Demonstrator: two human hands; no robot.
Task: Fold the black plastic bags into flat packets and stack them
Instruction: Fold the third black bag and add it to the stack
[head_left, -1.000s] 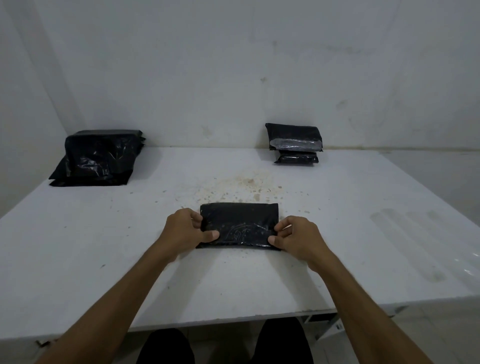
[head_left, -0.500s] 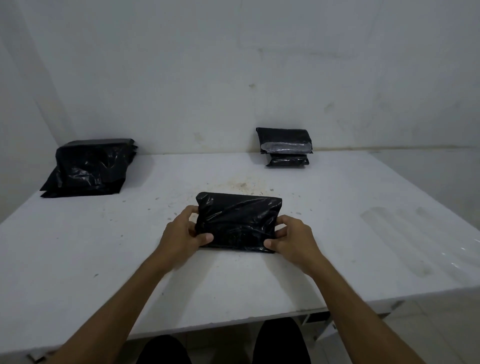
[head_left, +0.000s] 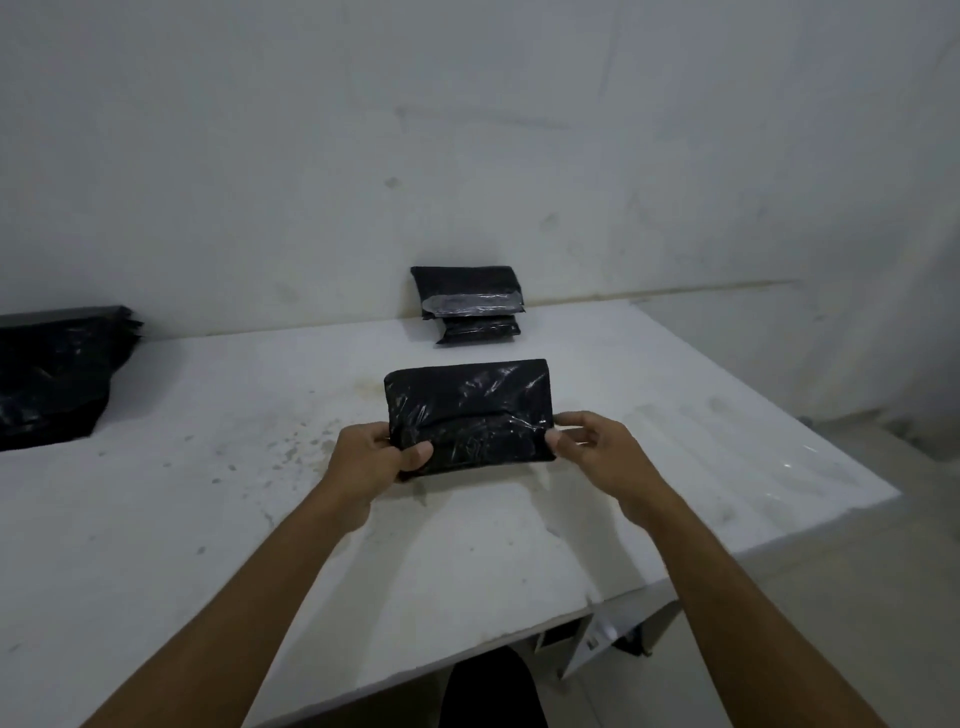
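Observation:
A folded black plastic packet (head_left: 470, 413) is held above the white table (head_left: 218, 499), its top tilted toward me. My left hand (head_left: 371, 457) grips its lower left corner, thumb on the front. My right hand (head_left: 592, 449) pinches its lower right edge. Against the far wall sits a small stack of folded black packets (head_left: 470, 304), one on another. At the far left lies a pile of unfolded black bags (head_left: 54, 374).
The table's right edge runs diagonally from the wall down to the front corner (head_left: 883, 493), with bare floor beyond. A white wall stands right behind the table. Brown stains mark the tabletop (head_left: 306, 441) near my left hand.
Both hands have lifted the packet off the table and carried it forward toward the stack. The view has swung left to right, so the pile of bags sits nearer the left edge.

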